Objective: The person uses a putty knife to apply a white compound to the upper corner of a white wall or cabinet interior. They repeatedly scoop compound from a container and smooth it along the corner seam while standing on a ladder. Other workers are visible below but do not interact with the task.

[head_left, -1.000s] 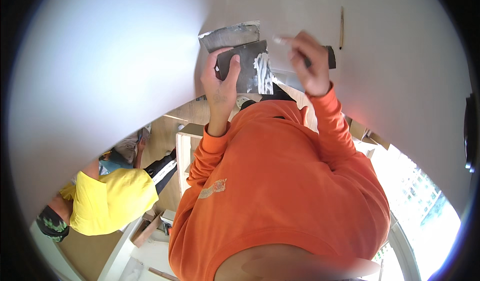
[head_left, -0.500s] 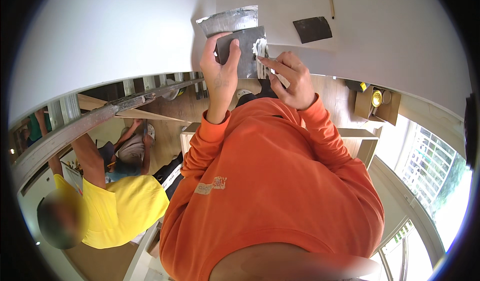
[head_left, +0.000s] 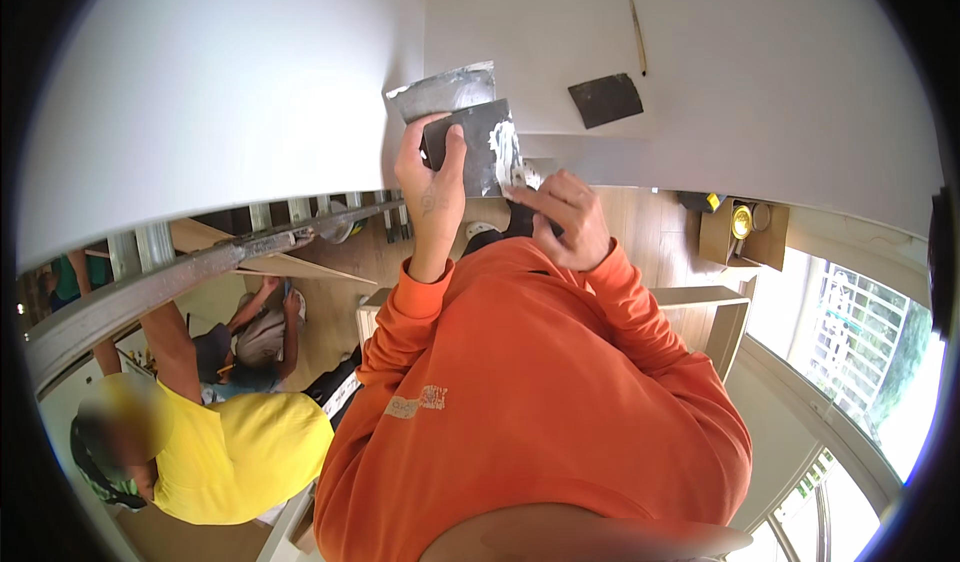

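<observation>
My left hand (head_left: 432, 167) grips a dark, squarish scraper plate (head_left: 468, 152), thumb on its face. A wider metal putty knife (head_left: 450, 94) with a whitened edge is in the same hand, behind the plate. White paste (head_left: 503, 152) is smeared along the plate's right side. Close to the plate's lower right corner is my right hand (head_left: 572, 220), index finger stretched toward the paste and the other fingers curled. Whatever those curled fingers may hold is hidden. Farther off, a dark flat scraper blade (head_left: 606, 100) lies on the pale surface.
A thin stick (head_left: 638, 37) lies beyond the loose blade. At left runs a metal ladder (head_left: 230, 247); below it are a person in yellow (head_left: 240, 452) and another crouching person (head_left: 265, 332). An open cardboard box (head_left: 765, 237) stands at right, near a barred window (head_left: 850, 337).
The plate, putty knife and both hands appear lower in view, as does the pale surface. My right index finger has moved down along the plate's pasted edge to its corner.
</observation>
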`<state>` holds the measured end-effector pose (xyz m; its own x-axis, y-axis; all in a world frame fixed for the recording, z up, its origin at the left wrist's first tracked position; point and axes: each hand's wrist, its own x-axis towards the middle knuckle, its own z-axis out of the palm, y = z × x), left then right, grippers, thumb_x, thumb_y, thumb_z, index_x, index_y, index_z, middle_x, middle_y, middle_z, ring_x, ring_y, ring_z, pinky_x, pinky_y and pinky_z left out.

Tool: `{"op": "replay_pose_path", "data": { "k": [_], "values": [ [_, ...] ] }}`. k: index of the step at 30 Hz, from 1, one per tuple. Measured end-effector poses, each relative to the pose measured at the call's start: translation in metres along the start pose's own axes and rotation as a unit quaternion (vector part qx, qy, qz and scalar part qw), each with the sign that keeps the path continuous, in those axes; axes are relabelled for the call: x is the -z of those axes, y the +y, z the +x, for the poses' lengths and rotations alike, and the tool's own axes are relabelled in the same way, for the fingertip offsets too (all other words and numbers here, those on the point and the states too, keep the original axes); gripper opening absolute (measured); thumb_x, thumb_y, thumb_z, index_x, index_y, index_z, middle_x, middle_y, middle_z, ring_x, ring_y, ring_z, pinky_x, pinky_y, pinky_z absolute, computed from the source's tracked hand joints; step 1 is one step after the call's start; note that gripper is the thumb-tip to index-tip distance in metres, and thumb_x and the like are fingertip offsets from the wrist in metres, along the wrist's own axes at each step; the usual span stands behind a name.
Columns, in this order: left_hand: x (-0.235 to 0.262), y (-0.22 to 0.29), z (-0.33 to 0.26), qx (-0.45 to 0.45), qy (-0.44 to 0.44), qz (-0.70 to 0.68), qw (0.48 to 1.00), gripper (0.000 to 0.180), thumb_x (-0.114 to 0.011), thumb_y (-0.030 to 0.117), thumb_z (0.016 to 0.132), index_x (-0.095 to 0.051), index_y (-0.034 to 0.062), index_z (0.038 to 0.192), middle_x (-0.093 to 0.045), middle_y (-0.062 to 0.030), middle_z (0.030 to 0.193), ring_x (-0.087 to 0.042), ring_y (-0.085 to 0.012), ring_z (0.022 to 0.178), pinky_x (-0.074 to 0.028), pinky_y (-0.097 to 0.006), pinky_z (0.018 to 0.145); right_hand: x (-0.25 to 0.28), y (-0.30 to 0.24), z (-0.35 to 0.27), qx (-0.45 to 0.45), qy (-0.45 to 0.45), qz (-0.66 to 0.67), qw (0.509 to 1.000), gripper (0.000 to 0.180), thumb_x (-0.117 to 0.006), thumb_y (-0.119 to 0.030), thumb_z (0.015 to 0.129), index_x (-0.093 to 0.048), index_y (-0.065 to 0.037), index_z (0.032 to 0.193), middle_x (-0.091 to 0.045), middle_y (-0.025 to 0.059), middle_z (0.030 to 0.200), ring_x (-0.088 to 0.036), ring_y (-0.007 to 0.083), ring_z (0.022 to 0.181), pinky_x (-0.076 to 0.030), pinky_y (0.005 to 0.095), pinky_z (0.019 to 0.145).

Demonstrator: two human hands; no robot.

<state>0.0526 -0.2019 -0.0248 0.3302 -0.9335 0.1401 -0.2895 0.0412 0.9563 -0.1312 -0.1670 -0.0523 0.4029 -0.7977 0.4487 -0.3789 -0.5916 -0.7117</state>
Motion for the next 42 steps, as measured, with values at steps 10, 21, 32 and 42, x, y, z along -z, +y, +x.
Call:
{"op": "replay_pose_path", "data": {
  "k": [10, 21, 32, 42],
  "values": [
    [0.005, -0.002, 0.016, -0.016, -0.015, 0.008, 1.000, 0.021, -0.065, 0.013, 0.087, -0.061, -0.0022, 0.102, -0.063, -0.0101, 0.089, -0.056, -0.0175, 0.084, -0.044, -0.029, 0.082, 0.019, 0.068, 0.097, -0.105, 0.325, 0.334, 0.879, 0.018, -0.051, -0.009, 0.086, -0.055, 0.001, 0.100, -0.052, 0.0032, 0.079, -0.046, 0.0103, 0.069, -0.037, 0.0235, 0.060],
    [-0.002, 0.004, 0.017, 0.147, -0.001, -0.027, 0.989, 0.018, -0.065, 0.009, 0.090, -0.060, -0.0004, 0.104, -0.055, -0.0001, 0.084, -0.049, -0.0060, 0.072, -0.042, -0.020, 0.064, 0.038, 0.312, 0.275, -0.351, 0.382, 0.309, 0.797, 0.049, -0.045, -0.011, 0.091, -0.039, 0.000, 0.138, -0.064, 0.0122, 0.080, -0.055, 0.0150, 0.056, -0.043, 0.0269, 0.048],
    [-0.003, -0.005, 0.016, 0.152, 0.002, -0.089, 0.984, 0.018, -0.063, 0.006, 0.090, -0.059, -0.0004, 0.106, -0.056, -0.0002, 0.085, -0.050, -0.0053, 0.072, -0.042, -0.019, 0.063, 0.027, 0.315, 0.273, -0.382, 0.416, 0.315, 0.763, 0.061, -0.042, -0.005, 0.087, -0.028, 0.002, 0.146, -0.063, 0.0142, 0.075, -0.057, 0.0175, 0.054, -0.045, 0.0271, 0.045],
    [-0.005, -0.003, 0.016, 0.182, 0.016, -0.089, 0.979, 0.018, -0.063, 0.007, 0.091, -0.059, 0.0000, 0.107, -0.054, 0.0006, 0.085, -0.048, -0.0047, 0.073, -0.040, -0.018, 0.063, 0.030, 0.323, 0.283, -0.481, 0.285, 0.057, 0.827, 0.072, -0.048, -0.009, 0.083, -0.018, 0.010, 0.145, -0.066, 0.0143, 0.076, -0.063, 0.0190, 0.055, -0.051, 0.0289, 0.045]
  ]
}}
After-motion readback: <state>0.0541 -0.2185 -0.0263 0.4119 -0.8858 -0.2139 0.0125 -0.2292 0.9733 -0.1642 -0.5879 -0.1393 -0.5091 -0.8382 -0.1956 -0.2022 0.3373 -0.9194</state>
